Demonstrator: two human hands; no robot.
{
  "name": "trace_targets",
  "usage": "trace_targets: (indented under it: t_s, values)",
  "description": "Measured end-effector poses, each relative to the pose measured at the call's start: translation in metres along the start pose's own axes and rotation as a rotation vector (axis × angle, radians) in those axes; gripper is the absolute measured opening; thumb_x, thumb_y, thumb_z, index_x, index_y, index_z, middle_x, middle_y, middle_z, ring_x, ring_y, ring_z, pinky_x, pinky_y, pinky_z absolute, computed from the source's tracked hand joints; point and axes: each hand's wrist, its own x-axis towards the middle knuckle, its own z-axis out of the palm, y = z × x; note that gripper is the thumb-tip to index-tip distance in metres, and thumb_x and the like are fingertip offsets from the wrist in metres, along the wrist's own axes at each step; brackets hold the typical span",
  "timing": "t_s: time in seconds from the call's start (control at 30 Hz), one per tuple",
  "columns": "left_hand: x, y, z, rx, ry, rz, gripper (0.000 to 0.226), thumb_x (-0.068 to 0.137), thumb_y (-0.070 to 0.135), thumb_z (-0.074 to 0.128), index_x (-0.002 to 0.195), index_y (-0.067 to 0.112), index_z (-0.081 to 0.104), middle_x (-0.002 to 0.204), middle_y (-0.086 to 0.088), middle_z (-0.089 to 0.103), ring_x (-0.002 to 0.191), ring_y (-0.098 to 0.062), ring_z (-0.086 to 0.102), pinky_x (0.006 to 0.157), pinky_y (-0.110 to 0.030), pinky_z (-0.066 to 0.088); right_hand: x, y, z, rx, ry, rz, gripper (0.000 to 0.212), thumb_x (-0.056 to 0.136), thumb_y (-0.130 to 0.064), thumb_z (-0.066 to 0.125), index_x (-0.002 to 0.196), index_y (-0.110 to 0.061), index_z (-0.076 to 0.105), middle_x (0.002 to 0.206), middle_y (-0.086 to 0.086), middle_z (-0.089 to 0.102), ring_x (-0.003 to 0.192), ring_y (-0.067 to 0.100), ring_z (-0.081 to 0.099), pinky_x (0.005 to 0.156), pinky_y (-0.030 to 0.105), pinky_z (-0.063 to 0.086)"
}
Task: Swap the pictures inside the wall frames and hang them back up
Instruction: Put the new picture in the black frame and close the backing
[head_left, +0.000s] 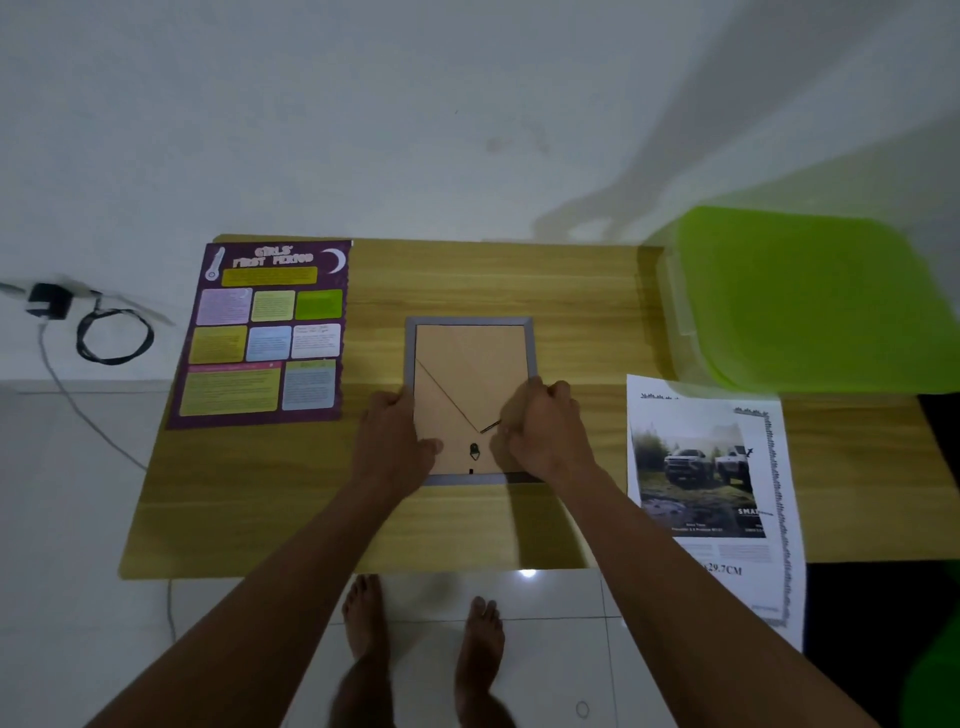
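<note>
Far to the left, a black plug with a looped black cord (93, 327) lies on the white floor. Next comes the light wooden table (519, 280), set against the white wall. On its left part lies a flat purple poster with coloured boxes (265, 332). In the middle of the table lies a grey picture frame, face down, with its brown cardboard back (470, 364) showing up. A thin dark string runs across that back, and a small black hook sits near the bottom edge. The left hand (395, 441) presses on the frame's lower left side, fingers curled over the edge and thumb flat on the cardboard. The right hand (540, 431) rests on the lower right side, its fingers bunched tight near a thin dark bit at the end of the string. I cannot tell if it pinches that bit. To the right lies a white paper sheet with a picture of two trucks (711, 478), hanging a little over the table's front edge. Behind it sits a bright green plastic box lid (810, 296).
</note>
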Motion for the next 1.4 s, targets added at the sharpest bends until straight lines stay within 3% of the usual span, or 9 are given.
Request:
trace_targets:
  t_s: [0.17,0.27,0.4,0.57,0.77,0.93,1.07,1.3,1.4]
  values:
    - [0.007,-0.002,0.002,-0.27,-0.05,-0.17,0.095,0.056,0.024,0.09,0.136,0.005,0.042,0.124,-0.014,0.056,0.117,-0.032,0.052,0.092,-0.043,0.049,0.005,-0.002,0.003,0.228,0.032,0.163,0.056,0.083,-0.011,0.069,0.134,-0.012,0.044,0.128,0.016,0.041,0.12,0.037,0.046,0.103,0.043,0.044]
    - [0.005,-0.003,-0.006,-0.529,-0.09,-0.21,0.061,0.052,0.006,0.09,0.107,0.008,0.063,0.103,-0.007,0.069,0.096,-0.025,0.066,0.077,-0.04,0.057,0.005,0.0,0.002,0.363,0.048,0.18,0.061,0.087,-0.004,0.065,0.142,-0.016,0.041,0.132,0.012,0.035,0.108,0.026,0.05,0.101,0.029,0.043]
    - [-0.002,0.005,-0.017,-0.841,-0.119,-0.153,0.065,0.064,-0.006,0.081,0.118,0.021,0.058,0.096,0.001,0.067,0.087,-0.014,0.066,0.067,-0.026,0.058,0.007,0.002,-0.005,0.572,0.082,0.211,0.075,0.083,-0.003,0.074,0.148,-0.015,0.038,0.137,0.009,0.039,0.103,0.018,0.053,0.102,0.03,0.046]
    - [-0.007,0.013,-0.034,-1.061,-0.253,-0.027,0.072,0.081,-0.006,0.066,0.128,0.043,0.041,0.124,-0.003,0.06,0.109,-0.021,0.063,0.084,-0.037,0.057,0.001,-0.004,-0.02,0.816,0.1,0.198,0.07,0.08,-0.001,0.076,0.14,-0.019,0.044,0.115,0.003,0.06,0.103,0.02,0.061,0.089,0.035,0.053]
    - [-0.018,0.039,-0.05,-0.56,0.009,0.137,0.094,0.083,0.005,0.07,0.154,0.024,0.01,0.155,-0.005,0.03,0.133,-0.02,0.042,0.103,-0.042,0.046,-0.003,-0.034,-0.039,0.646,0.2,0.058,0.03,0.095,-0.023,0.061,0.123,-0.026,0.051,0.122,-0.001,0.047,0.083,-0.001,0.049,0.061,0.011,0.039]
    - [-0.042,0.065,-0.051,-0.349,0.134,0.365,0.085,0.086,0.003,0.058,0.154,0.022,0.009,0.092,-0.018,0.067,0.068,-0.027,0.062,0.059,-0.037,0.051,-0.012,-0.076,-0.069,0.814,0.065,0.016,0.064,0.073,-0.073,0.062,0.12,-0.034,0.047,0.109,-0.002,0.066,0.095,0.018,0.067,0.082,0.041,0.058]
    - [-0.059,0.094,-0.056,-0.223,0.119,0.322,0.085,0.085,0.009,0.056,0.154,0.025,0.01,0.095,-0.014,0.071,0.08,-0.033,0.065,0.063,-0.036,0.05,-0.023,-0.078,-0.083,0.809,0.143,0.071,0.054,0.072,-0.056,0.065,0.118,-0.035,0.044,0.103,0.0,0.068,0.088,0.019,0.069,0.08,0.046,0.06]
    - [-0.09,0.127,-0.05,-0.278,0.068,0.43,0.053,0.083,0.051,0.06,0.132,0.039,0.044,0.117,0.02,0.064,0.093,-0.003,0.065,0.073,-0.023,0.052,-0.035,-0.066,-0.107,0.785,0.339,0.02,0.018,0.097,-0.021,0.043,0.112,-0.018,0.052,0.096,0.0,0.064,0.086,0.02,0.065,0.073,0.038,0.055]
    - [-0.077,0.117,-0.062,-0.377,0.134,0.351,0.042,0.092,0.039,0.056,0.133,0.039,0.046,0.123,0.012,0.062,0.107,-0.008,0.059,0.084,-0.025,0.048,-0.038,-0.055,-0.121,0.864,0.32,-0.002,0.021,0.095,-0.013,0.044,0.112,-0.02,0.054,0.101,0.002,0.065,0.09,0.02,0.065,0.076,0.038,0.055]
